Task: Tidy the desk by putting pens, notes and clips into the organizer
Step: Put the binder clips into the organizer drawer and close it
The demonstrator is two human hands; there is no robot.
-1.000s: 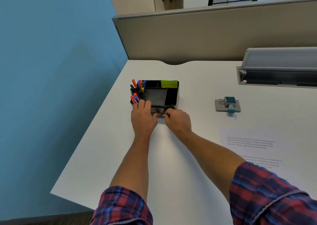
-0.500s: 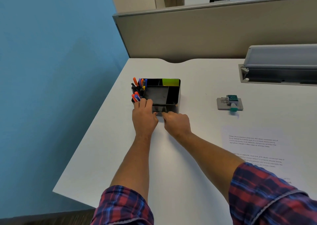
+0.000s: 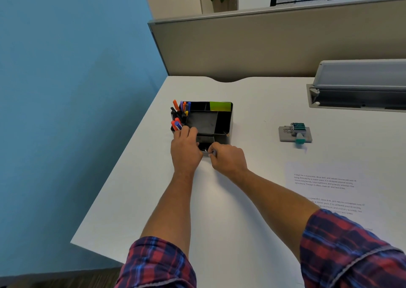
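- Progress check: looks mostly done to me. The pens are standing bunched in the left-hand slots of the black organizer, which sits a bit left of the frame's centre on the white bench.
- A green block that I'd guess is the sticky notes is tucked into the organizer's back right compartment.
- What seems to be in hand now is the little drawer at the organizer's near edge. It's pulled out a bit toward the camera, and something small and shiny sits inside, maybe clips, too tiny to say for sure.
- Left hand: lies on the organizer's near left corner, fingers laid over the rim right beside the pens, thumb next to the drawer. Looks like it's steadying the box, not curled around anything.
- Right hand: just lower right of the drawer, fingertips curled in and pinching at the drawer's front edge. I can't tell whether it's holding the drawer front itself or a small clip.
- Still out on the bench: printed paper sheets toward the right, and a small grey gadget with a teal part well to the right of the organizer. Not sure either counts for the tidy-up.
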